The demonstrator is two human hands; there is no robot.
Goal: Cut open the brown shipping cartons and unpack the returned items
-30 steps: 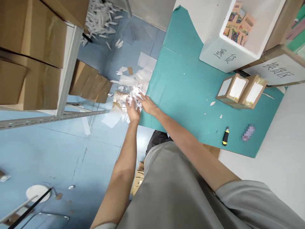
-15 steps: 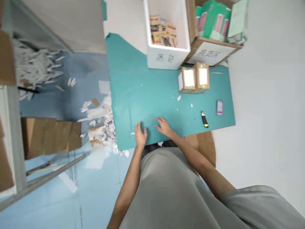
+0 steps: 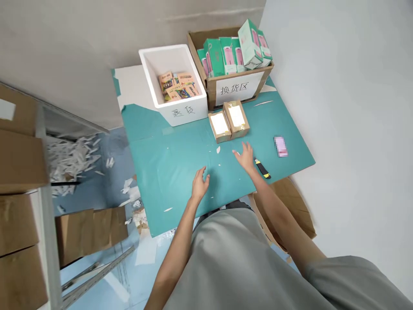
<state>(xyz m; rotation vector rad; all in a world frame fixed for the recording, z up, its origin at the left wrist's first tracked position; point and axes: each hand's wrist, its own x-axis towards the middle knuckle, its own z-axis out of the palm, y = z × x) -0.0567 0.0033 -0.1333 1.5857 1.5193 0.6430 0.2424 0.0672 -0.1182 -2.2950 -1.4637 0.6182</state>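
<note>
My left hand (image 3: pixel 200 184) hovers over the teal table top (image 3: pixel 167 163) with its fingers apart and nothing in it. My right hand (image 3: pixel 245 156) is spread open further right, just left of a yellow and black utility knife (image 3: pixel 262 168). Two small taped cardboard parcels (image 3: pixel 228 120) with white labels stand side by side beyond my right hand. Neither hand touches them.
At the back stand a white foam box (image 3: pixel 171 110) holding small colourful packs and a labelled cardboard box (image 3: pixel 237 88) of green cartons. A pink item (image 3: pixel 280 146) lies at the right. Paper scraps (image 3: pixel 69 157) and flattened cardboard (image 3: pixel 90 232) cover the floor on the left beside shelving.
Both hands left the crumpled wrapping by the table's left edge and came over the table top, my right hand reaching toward the knife. The view swung from the floor to the table.
</note>
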